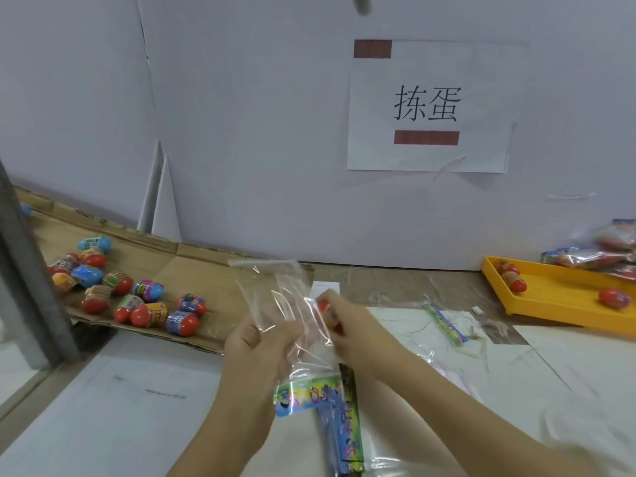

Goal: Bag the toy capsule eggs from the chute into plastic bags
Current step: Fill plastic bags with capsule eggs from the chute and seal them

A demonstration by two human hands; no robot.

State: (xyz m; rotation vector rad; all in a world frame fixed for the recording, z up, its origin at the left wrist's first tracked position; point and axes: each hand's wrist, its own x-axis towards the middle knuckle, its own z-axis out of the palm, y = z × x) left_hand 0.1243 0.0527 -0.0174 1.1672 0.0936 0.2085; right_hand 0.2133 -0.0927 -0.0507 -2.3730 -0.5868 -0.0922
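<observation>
Clear film crinkles under the curled fingers and thumb of the left hand, which pinches a plastic bag at mid-length, mouth pointing far, printed header card near. The right hand grips a red capsule egg at the bag's right edge; whether it is inside the film cannot be told. Both forearms reach over the paper-covered table. To the left, glossy loose eggs lie scattered on a brown cardboard chute. Far right, a yellow perforated tray holds eggs and filled bags.
</observation>
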